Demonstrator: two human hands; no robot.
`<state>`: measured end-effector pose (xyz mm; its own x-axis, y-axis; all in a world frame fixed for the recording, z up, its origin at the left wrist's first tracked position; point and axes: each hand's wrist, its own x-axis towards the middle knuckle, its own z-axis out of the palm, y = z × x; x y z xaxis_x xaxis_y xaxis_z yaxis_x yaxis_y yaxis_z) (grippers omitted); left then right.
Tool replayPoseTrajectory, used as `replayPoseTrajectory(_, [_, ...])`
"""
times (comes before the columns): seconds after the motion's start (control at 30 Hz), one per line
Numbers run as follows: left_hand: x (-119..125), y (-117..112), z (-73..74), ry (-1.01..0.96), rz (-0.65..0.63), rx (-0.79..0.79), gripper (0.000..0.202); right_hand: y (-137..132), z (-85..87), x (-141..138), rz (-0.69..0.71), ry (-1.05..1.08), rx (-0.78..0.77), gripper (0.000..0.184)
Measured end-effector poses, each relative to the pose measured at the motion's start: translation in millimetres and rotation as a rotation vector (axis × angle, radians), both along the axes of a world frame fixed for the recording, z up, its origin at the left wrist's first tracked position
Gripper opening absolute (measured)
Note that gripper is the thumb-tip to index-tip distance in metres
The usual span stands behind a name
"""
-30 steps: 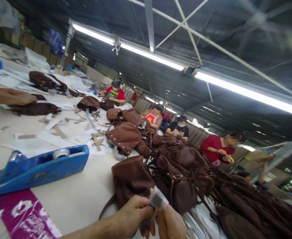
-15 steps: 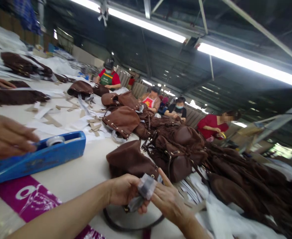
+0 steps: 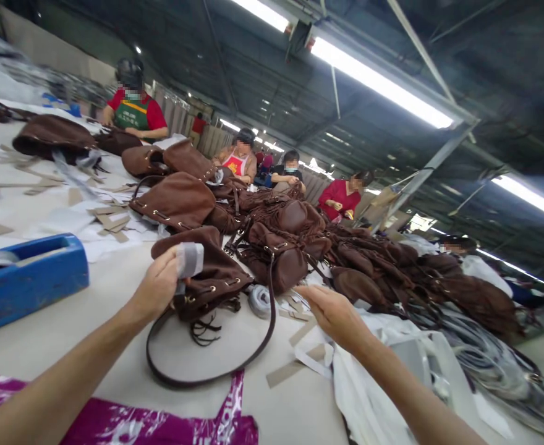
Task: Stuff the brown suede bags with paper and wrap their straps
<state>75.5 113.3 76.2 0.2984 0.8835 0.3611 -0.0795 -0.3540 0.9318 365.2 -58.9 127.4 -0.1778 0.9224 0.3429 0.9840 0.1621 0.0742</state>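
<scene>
My left hand (image 3: 156,290) is closed around a small grey piece wrapped in translucent white material (image 3: 190,259), raised in front of a brown drawstring bag (image 3: 214,275). Metal eyelets and dark fringe show on that bag. Its dark strap (image 3: 272,309) curves over the table towards me. To the right, my right hand (image 3: 330,312) is stretched out with nothing visible in it; its fingertips reach towards the bag pile. Between the hands, close to the strap, lies a pale coiled roll (image 3: 259,301).
A blue tape dispenser (image 3: 31,278) stands at left. Brown bags (image 3: 290,219) are heaped across the middle and right. Cardboard strips (image 3: 295,364), white sheets (image 3: 369,377) and a purple printed plastic bag (image 3: 161,426) lie nearer me. Several co-workers (image 3: 137,117) are beyond the table.
My hands were together at the wrapped piece; now they are apart, the left raising it and the right out to the side. The view has swung right. Another person's hands have left view.
</scene>
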Motion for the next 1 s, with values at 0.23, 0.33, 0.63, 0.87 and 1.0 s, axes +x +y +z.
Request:
replayPoseTrajectory(0.23, [-10.0, -3.4, 12.4, 0.278, 0.375, 0.475, 0.024, -71.0, -71.2, -0.2, -0.21, 0.288, -0.322, 0.027])
replayPoseTrajectory(0.33, [-8.8, 2.0, 7.3, 0.264, 0.361, 0.395, 0.021, -76.1, -102.6, -12.8, -0.024, 0.162, -0.171, 0.028])
replayPoseTrajectory(0.63, [-48.2, 44.1, 1.9, -0.004, 0.743, 0.152, 0.013, -59.1, -109.5, 1.0, -0.044, 0.357, -0.129, 0.026])
replayPoseTrajectory(0.87, [-18.8, 23.1, -2.4, 0.125, 0.453, 0.297, 0.014, 18.2, -56.4, -28.4, -0.109, 0.417, -0.041, 0.022])
replayPoseTrajectory(1.0, [2.0, 4.2, -9.7, 0.15, 0.17, 0.338, 0.02, 93.0, -45.4, -39.8, -0.24, 0.363, -0.156, 0.021])
